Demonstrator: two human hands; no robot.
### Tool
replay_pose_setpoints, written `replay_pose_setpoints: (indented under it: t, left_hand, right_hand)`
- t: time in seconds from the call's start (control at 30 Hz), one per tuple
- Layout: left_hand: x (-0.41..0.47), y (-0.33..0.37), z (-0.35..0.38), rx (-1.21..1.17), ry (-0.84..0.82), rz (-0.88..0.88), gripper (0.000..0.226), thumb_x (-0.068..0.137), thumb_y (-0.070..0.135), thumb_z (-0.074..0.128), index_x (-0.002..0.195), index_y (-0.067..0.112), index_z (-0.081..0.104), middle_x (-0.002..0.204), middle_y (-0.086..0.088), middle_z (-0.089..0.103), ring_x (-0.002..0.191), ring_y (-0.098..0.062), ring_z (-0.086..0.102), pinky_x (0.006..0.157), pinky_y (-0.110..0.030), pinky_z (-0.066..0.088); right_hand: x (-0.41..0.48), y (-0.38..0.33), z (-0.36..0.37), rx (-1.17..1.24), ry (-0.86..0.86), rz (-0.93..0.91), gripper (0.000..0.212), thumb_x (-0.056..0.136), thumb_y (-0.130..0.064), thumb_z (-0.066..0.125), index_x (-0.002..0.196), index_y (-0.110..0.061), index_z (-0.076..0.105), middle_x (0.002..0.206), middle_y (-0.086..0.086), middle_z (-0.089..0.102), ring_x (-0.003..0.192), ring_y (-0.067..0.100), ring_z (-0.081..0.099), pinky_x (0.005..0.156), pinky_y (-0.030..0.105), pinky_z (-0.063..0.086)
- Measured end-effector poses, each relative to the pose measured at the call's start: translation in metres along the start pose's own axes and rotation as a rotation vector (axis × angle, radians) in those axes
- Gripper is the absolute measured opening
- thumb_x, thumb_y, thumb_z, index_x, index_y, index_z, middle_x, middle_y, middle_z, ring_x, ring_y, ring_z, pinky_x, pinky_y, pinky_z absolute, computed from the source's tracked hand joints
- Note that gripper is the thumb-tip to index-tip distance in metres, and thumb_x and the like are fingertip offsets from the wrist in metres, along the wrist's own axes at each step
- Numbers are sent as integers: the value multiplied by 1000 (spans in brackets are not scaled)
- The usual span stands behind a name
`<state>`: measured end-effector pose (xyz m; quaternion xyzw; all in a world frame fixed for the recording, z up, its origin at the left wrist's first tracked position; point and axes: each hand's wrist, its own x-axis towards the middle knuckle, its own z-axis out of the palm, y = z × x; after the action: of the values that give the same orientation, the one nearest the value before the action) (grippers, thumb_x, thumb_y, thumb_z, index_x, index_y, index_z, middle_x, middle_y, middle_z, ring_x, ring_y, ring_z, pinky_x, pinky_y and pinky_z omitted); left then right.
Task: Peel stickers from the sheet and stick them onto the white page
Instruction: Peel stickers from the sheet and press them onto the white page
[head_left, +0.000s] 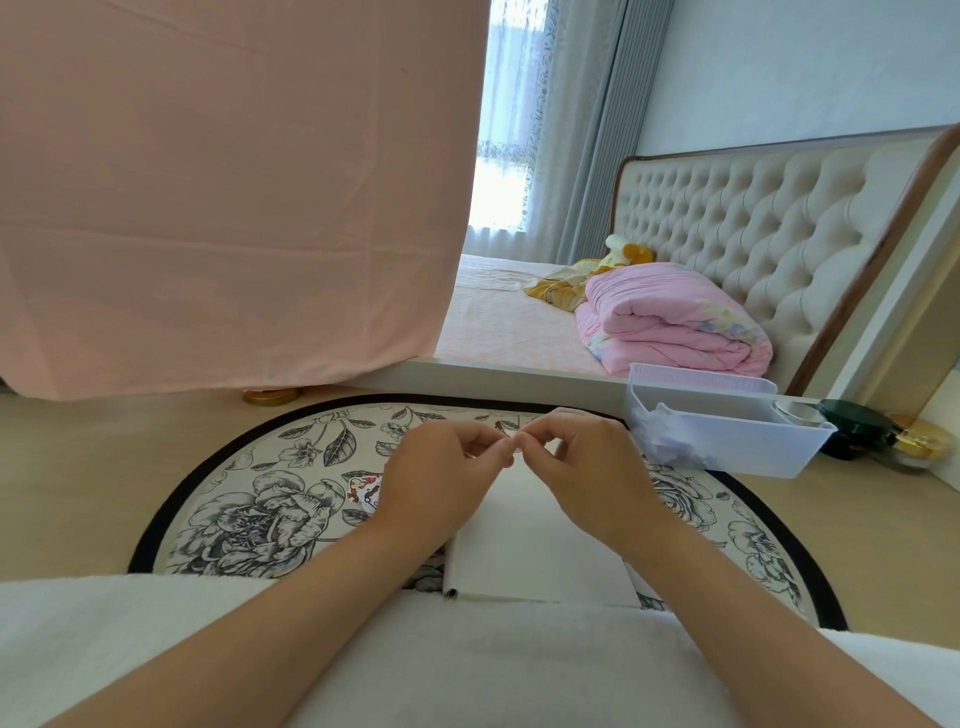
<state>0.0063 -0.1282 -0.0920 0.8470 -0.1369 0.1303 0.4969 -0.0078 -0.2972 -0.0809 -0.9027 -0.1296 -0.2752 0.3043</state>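
Sticker sheet (363, 491): print unreadable | left hand (441, 480), right hand (589, 467) pinch sticker (514, 451)

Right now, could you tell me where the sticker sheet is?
Head view: the sticker sheet lies on the floral mat, left of the white page, partly behind the left hand.

The one head-worn camera is looking forward and down, close above the white page (524, 530) on the round floral surface (234, 519), and facing the bed (519, 332) beyond.
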Motion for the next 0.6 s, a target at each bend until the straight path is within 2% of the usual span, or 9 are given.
replay_pose_setpoints:
  t: [0.1,0.23,0.37,0.47,0.6]
  left_hand:
    - [0,2,0,-49,-11,-19,19,88,42,70,73,33,77,72,22,72,71,-10,69,73,-37,57]
    - [2,-1,1,-76,-15,-23,17,88,35,70,72,32,75,71,18,73,66,-6,66,68,-33,55]
    - [4,-6,2,-65,-15,-3,15,87,35,68,72,32,71,72,14,72,56,0,54,60,-27,49]
    - [5,-6,1,-58,-46,17,16,90,35,67,75,32,70,73,16,72,58,-1,53,61,-24,47]
    - [5,-5,0,-61,-75,53,18,94,32,64,76,32,69,74,20,71,63,-3,54,60,-15,41]
  right_hand:
    - [-1,-1,1,-62,0,-33,14,90,-32,67,78,-34,74,79,-20,69,67,-1,58,61,23,48]
    - [-1,-2,1,-81,1,-45,14,90,-33,67,77,-35,73,78,-21,67,65,-1,57,60,19,43]
    - [-1,-4,3,-12,-20,-5,12,89,-32,67,79,-33,73,76,-19,66,62,4,56,62,26,48]
    - [1,-1,2,71,-60,60,13,88,-33,65,79,-32,73,78,-18,68,59,9,58,65,34,53]
    - [3,1,0,149,-90,101,15,91,-32,65,80,-30,74,76,-21,68,58,14,61,68,37,54]
